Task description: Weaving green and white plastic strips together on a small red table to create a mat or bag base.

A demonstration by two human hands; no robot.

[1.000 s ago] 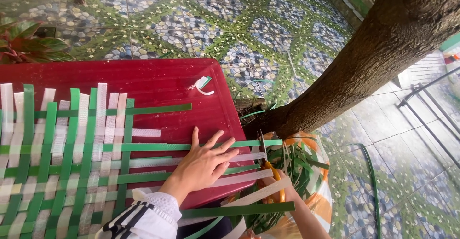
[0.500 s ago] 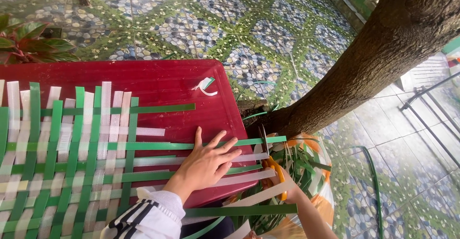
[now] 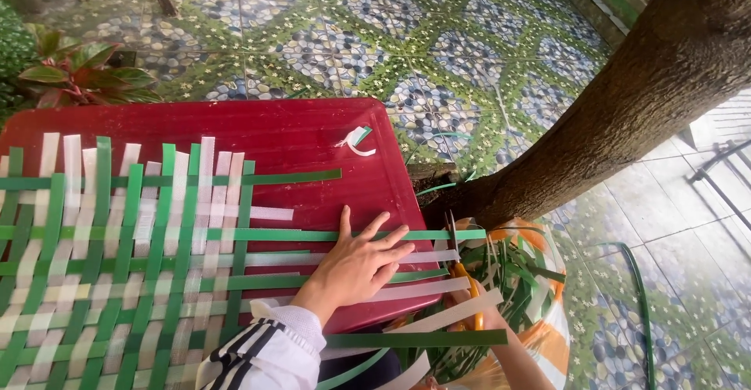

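Flat open left hand (image 3: 356, 269) on woven strips (image 3: 125, 257), right-hand (image 3: 489, 319) grip holding scissors (image 3: 461, 269), bag (image 3: 540, 319) of strip scraps

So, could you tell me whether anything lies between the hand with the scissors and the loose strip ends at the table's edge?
Nothing visible does. The right hand holds the scissors right at the white strip ends, while the left hand presses the strips flat beside them.

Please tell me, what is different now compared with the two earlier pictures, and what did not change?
Very little moved. The left hand stays flat, fingers spread, on the green and white strips over the red table. The right hand has edged slightly upward beside the table edge, with scissors now showing above it. The woven mat, loose scrap and tree trunk are unchanged.
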